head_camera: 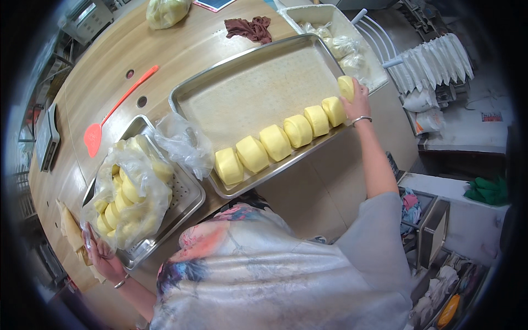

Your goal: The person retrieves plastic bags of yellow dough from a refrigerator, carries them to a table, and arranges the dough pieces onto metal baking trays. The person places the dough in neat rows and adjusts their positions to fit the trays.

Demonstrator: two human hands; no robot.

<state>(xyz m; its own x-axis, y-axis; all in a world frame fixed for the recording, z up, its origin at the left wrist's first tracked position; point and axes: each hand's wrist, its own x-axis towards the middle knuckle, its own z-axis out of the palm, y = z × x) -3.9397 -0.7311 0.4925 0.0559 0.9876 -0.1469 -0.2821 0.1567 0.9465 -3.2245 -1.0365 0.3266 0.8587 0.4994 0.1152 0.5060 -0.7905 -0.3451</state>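
Note:
My right hand [357, 100] grips a yellow dough piece [346, 88] at the near right corner of a large metal tray [255, 49] with a pale perforated liner. Several yellow dough pieces [275, 142] stand in a row along the tray's near edge, the last one just left of my hand. At the left, my left hand [100, 252] holds the edge of a clear plastic bag [154, 214] between its fingers. That bag lies open, with more yellow dough pieces [122, 198] inside, on a smaller perforated metal tray [186, 194].
A crumpled clear bag [185, 142] lies between the trays. On the wooden table are a red fly swatter [93, 136], a brown cloth [249, 29], a bag of yellow dough [167, 11] and a scale [48, 138]. A white foam box [377, 68] with bagged dough stands beyond the large tray.

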